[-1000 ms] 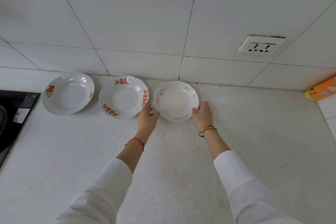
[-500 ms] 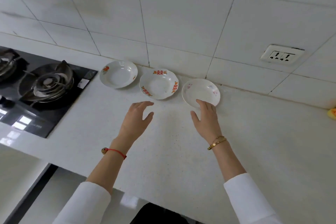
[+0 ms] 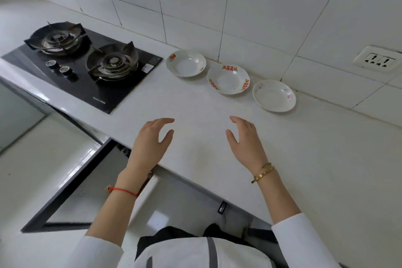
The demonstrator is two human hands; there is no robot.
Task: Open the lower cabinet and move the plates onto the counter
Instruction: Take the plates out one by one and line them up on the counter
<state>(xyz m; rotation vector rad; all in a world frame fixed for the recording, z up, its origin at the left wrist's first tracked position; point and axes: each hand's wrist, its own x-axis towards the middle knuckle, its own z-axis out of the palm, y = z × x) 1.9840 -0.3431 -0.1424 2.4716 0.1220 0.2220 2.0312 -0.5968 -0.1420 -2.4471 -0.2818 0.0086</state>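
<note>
hands: left hand [image 3: 152, 141] and right hand [image 3: 245, 139] are pulling back empty, fingers spread, off the pink-flowered plate [image 3: 274, 95]
plates: three are sitting along the desk [image 3: 195, 115]; transfer looking complete
cabinet door [image 3: 87, 183]: hanging open

plates [image 3: 229, 79]: 3 | burners [image 3: 113, 63]: 2 | knobs [image 3: 65, 70]: 2 | hands [image 3: 151, 143]: 2

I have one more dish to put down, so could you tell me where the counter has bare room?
The widest bare stretch of counter lies right of the right hand, below the wall socket. Another lies between the hob and the hands. The wall edge is crowded by three plates.
</note>
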